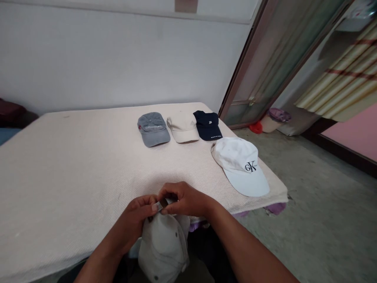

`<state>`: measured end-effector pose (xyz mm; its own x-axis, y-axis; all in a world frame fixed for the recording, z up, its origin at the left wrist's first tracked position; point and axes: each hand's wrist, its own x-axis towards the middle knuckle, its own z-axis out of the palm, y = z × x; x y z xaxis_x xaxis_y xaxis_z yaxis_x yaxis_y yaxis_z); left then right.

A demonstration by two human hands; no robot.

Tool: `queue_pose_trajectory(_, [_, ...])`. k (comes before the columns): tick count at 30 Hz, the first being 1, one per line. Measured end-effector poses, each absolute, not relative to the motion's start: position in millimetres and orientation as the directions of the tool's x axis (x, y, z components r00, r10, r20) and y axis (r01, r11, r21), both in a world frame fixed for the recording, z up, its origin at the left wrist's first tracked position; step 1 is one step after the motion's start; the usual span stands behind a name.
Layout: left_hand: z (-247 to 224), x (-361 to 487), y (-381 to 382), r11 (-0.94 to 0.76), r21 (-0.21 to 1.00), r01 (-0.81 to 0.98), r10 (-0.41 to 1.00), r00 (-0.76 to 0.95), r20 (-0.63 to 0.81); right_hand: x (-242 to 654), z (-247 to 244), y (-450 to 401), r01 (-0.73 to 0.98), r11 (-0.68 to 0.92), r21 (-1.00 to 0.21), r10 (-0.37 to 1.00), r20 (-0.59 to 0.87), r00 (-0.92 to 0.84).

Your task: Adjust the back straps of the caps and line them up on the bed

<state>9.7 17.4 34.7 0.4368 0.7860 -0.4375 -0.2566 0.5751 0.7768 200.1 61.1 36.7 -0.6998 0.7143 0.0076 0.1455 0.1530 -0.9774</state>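
A light grey-beige cap (165,245) hangs over the near edge of the covered table, with its back strap and metal buckle (158,206) uppermost. My left hand (134,216) pinches the strap end beside the buckle. On the other side, my right hand (184,200) grips the brown strap between thumb and fingers. Further back lie a grey cap (153,129), a beige cap (183,127) and a navy cap (208,125) in a row. Nearer, at the right, rests a white cap (238,161) with black letters.
A pale cloth covers the table (73,169), which meets a white wall (118,59). Beyond its right edge are the grey floor (318,204), a lined bin (273,120) and a striped curtain (338,82). A dark red object (11,111) is at the far left.
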Motion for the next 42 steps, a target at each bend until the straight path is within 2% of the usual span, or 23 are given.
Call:
queue_pose_trajectory(6, [35,4,16,0.527,0.845,-0.092,0.805,0.373,-0.461,202,47,56,0.226,0.187,-0.956,0.725,-0.021,-0.688])
queue_pose_trajectory(9, [37,0,15,0.503,0.864,-0.013,0.797,0.394,-0.458,205,54,53,0.266,0.186,-0.946,0.706,-0.059,-0.706])
queue_pose_trajectory(13, [46,-5,11,0.544,0.837,-0.053,0.771,0.425,-0.474,209,67,48,0.296,0.193,-0.935,0.7,-0.08,-0.71])
queue_pose_trajectory(17, [54,-5,7,0.579,0.809,-0.104,0.761,0.424,-0.491,208,76,44,0.261,0.246,-0.933,0.702,-0.014,-0.712])
queue_pose_trajectory(20, [54,-4,7,0.585,0.803,-0.116,0.761,0.422,-0.493,203,74,44,0.242,0.298,-0.923,0.688,0.033,-0.725])
queue_pose_trajectory(25, [48,-3,8,0.568,0.817,-0.104,0.767,0.429,-0.478,199,67,47,0.26,0.347,-0.901,0.653,0.033,-0.757])
queue_pose_trajectory(31, [47,0,8,0.569,0.82,-0.054,0.771,0.381,-0.51,202,63,52,0.24,0.276,-0.931,0.666,0.005,-0.746])
queue_pose_trajectory(39, [35,4,9,0.546,0.821,-0.165,0.81,0.355,-0.467,204,61,53,0.236,0.202,-0.951,0.691,-0.033,-0.722])
queue_pose_trajectory(42, [33,5,12,0.527,0.836,-0.154,0.829,0.312,-0.465,206,57,54,0.168,0.109,-0.98,0.687,-0.048,-0.725])
